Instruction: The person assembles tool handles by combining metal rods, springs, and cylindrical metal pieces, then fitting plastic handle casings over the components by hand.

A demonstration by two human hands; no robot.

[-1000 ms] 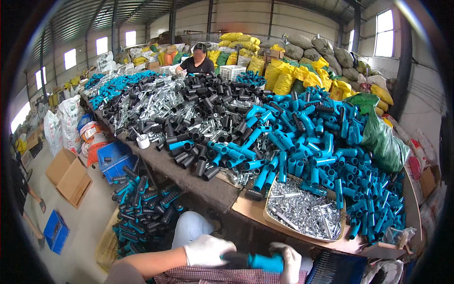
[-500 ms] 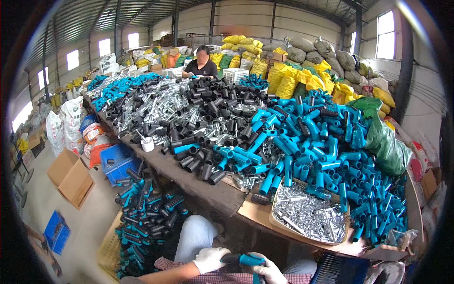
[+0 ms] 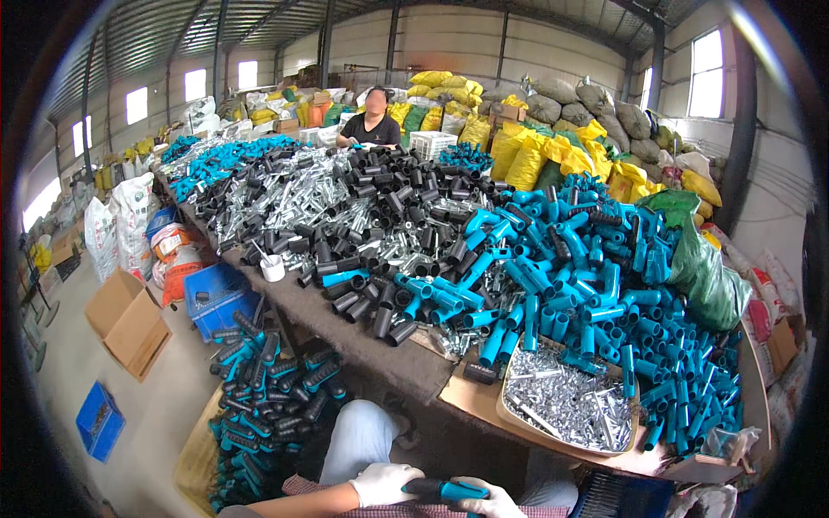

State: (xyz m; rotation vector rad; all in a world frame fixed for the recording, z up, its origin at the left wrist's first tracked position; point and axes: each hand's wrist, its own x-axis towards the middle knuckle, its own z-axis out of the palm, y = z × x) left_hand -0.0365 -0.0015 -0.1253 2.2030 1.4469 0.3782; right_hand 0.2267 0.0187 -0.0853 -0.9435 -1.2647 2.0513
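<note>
Head | left hand, right hand clamped on handle | tray: metal pieces | crate: grips

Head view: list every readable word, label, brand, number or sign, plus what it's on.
No text is clear enough to quote.
White sack at left: printed marks, too small and blurred to read.
Orange-and-white sack beside it: print, too blurred to read.
Co-worker's black shirt: tiny light mark, unreadable.
Black-and-teal part in left hand and right hand: no text visible.
</note>
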